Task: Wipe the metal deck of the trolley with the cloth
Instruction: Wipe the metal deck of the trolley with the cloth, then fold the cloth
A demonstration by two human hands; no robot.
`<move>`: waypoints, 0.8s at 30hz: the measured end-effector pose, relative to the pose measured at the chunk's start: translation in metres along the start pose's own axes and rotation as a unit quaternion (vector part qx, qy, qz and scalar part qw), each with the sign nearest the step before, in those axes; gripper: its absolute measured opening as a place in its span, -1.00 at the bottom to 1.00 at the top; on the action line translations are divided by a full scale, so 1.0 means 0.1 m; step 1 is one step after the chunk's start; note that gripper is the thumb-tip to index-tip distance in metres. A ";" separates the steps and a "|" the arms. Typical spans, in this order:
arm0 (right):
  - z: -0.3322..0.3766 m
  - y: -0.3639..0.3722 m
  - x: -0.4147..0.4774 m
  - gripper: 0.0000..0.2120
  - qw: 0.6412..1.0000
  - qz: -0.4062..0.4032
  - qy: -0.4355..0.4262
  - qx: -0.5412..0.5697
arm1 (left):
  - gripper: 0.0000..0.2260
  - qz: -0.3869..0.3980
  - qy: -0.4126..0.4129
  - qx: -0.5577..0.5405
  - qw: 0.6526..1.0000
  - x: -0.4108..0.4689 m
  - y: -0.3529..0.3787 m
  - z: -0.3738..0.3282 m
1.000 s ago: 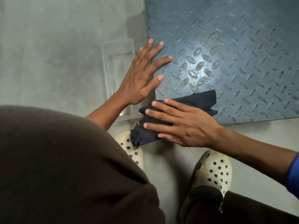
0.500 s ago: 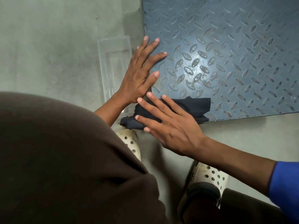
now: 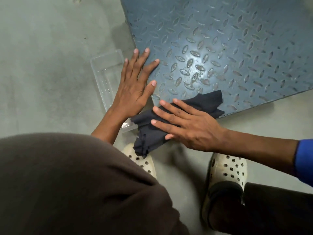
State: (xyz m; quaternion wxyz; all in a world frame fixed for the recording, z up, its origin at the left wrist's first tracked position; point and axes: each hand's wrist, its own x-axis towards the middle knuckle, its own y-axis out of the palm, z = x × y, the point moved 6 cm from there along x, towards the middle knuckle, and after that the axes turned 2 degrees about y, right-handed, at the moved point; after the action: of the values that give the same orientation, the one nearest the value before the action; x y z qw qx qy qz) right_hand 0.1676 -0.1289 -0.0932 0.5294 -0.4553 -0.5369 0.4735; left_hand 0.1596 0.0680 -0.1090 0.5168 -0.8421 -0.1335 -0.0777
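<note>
The trolley's metal deck [image 3: 220,53] is blue-grey tread plate filling the upper right, its near corner pointing at me. A dark cloth [image 3: 205,101] lies over that near corner and edge, and part of it hangs off below the deck. My right hand [image 3: 189,126] lies flat on the cloth with straight, spread fingers, pressing it at the deck's edge. My left hand [image 3: 135,85] rests flat on the deck's left edge, fingers spread, holding nothing.
A clear plastic tray [image 3: 108,77] sits on the grey concrete floor [image 3: 50,65] just left of the deck, partly under my left wrist. My two white perforated clogs [image 3: 228,168] stand below the deck's edge. My brown sleeve fills the lower left.
The cloth and my right hand slid toward me and down off the deck's corner, so more cloth hangs over the edge. My left hand has stayed flat on the deck's left edge.
</note>
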 end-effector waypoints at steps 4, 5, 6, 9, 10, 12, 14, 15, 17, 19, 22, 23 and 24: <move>-0.23 -0.01 0.04 -0.54 0.991 -0.060 0.095 0.068 | -0.53 -0.024 0.026 0.082 0.996 -0.01 -0.11 -0.03; -0.38 -0.05 0.08 -0.54 0.983 -0.085 0.136 0.085 | -0.56 -0.030 0.027 0.080 0.996 0.01 -0.13 -0.02; -0.53 -0.10 0.12 -0.53 0.973 -0.105 0.179 0.100 | -0.60 -0.039 0.022 0.066 0.997 0.02 -0.16 0.01; -0.86 -0.19 0.26 -0.49 0.945 -0.123 0.273 0.133 | -0.73 -0.126 -0.104 -0.025 0.986 0.03 -0.34 0.10; -0.92 -0.20 0.31 -0.48 0.936 -0.127 0.296 0.140 | -0.74 -0.170 -0.184 -0.053 0.967 0.01 -0.42 0.11; -1.01 -0.21 0.43 -0.48 0.910 -0.133 0.356 0.164 | -0.79 -0.237 -0.311 -0.097 0.915 -0.04 -0.54 0.05; -1.08 -0.22 0.58 -0.50 0.869 -0.140 0.434 0.192 | -0.82 -0.246 -0.353 -0.121 0.895 -0.02 -0.54 -0.02; -1.09 -0.23 0.66 -0.50 0.849 -0.139 0.471 0.198 | -0.78 -0.232 -0.357 -0.130 0.896 0.01 -0.51 -0.04; -1.03 -0.24 0.79 -0.47 0.815 -0.134 0.526 0.206 | -0.66 -0.189 -0.348 -0.151 0.906 0.09 -0.44 -0.06; -0.90 -0.26 0.81 -0.45 0.785 -0.157 0.557 0.222 | -0.63 -0.156 -0.339 -0.172 0.912 0.17 -0.38 -0.07; -0.77 -0.39 0.60 -0.53 0.752 -0.231 0.588 0.187 | -0.71 -0.130 -0.361 -0.176 0.906 0.23 -0.33 -0.06; -0.78 -0.44 0.52 -0.59 0.751 -0.245 0.591 0.162 | -0.72 -0.127 -0.365 -0.170 0.907 0.24 -0.32 -0.05; -0.81 -0.47 0.46 -0.64 0.754 -0.246 0.593 0.139 | -0.73 -0.126 -0.361 -0.157 0.911 0.25 -0.32 -0.05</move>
State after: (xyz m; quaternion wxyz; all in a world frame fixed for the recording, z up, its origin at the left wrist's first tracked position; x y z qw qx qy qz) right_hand 0.2477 -0.0881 -0.0411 0.8973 -0.4184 -0.1372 0.0318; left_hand 0.1739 0.0808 -0.0726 0.2804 -0.8593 -0.4017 0.1472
